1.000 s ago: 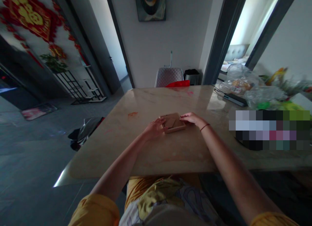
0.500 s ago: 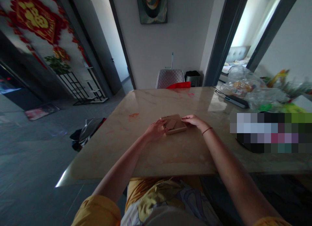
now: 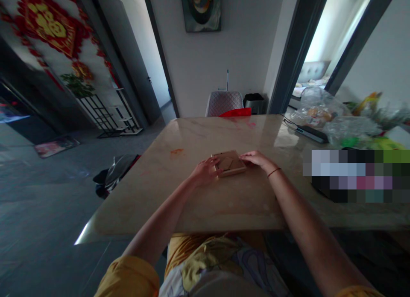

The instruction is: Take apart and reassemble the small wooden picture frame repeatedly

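A small square wooden puzzle tray [image 3: 229,163] with flat wooden pieces inside lies on the marble table [image 3: 224,194] in front of me. My left hand [image 3: 202,172] rests at the tray's left edge, fingers curled and touching its rim. My right hand [image 3: 258,159] lies at the tray's right edge with fingers stretched over the corner. A red string is round my right wrist.
Plastic bags with food [image 3: 323,113] and a dark flat device [image 3: 309,133] sit at the table's far right. A grey chair [image 3: 224,103] with a red thing stands at the far side. A dark bag [image 3: 117,171] lies on the floor left of the table.
Both hands stay at the tray's edges; the fingers shift slightly. The view has drifted a little.
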`<state>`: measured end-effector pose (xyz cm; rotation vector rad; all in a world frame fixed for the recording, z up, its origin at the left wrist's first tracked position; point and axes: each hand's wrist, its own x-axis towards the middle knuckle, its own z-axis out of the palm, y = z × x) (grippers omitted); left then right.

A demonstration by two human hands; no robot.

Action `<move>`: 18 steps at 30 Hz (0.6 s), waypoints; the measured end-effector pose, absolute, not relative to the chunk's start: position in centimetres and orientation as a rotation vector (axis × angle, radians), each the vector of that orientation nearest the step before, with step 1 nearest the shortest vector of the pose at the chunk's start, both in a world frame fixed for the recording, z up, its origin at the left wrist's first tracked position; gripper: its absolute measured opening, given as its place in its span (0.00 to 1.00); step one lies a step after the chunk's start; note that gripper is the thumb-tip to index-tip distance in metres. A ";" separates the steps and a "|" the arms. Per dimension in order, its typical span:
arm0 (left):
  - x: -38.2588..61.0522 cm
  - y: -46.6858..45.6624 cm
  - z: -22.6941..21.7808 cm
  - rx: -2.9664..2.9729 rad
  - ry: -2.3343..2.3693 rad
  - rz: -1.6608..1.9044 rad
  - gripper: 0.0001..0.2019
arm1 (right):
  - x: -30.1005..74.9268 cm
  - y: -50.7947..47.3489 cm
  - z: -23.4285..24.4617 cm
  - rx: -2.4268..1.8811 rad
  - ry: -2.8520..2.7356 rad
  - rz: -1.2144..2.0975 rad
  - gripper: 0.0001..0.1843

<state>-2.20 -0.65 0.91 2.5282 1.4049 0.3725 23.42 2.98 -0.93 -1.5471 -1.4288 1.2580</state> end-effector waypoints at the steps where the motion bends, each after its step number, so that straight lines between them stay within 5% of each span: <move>1: -2.2 -0.6 0.9 2.524 1.401 0.376 0.28 | 23.4 3.0 -1.0 -1.555 -1.432 1.247 0.11; 6: -2.3 -0.6 0.8 2.519 1.389 0.384 0.29 | 23.2 3.1 -1.2 -1.578 -1.531 1.097 0.12; 14: -2.1 -0.8 0.8 2.521 1.422 0.372 0.28 | 21.2 0.5 0.2 -1.735 -1.824 0.260 0.08; 18: -2.0 -0.7 0.7 2.524 1.418 0.375 0.28 | 20.2 -0.5 0.7 -1.768 -1.871 0.210 0.13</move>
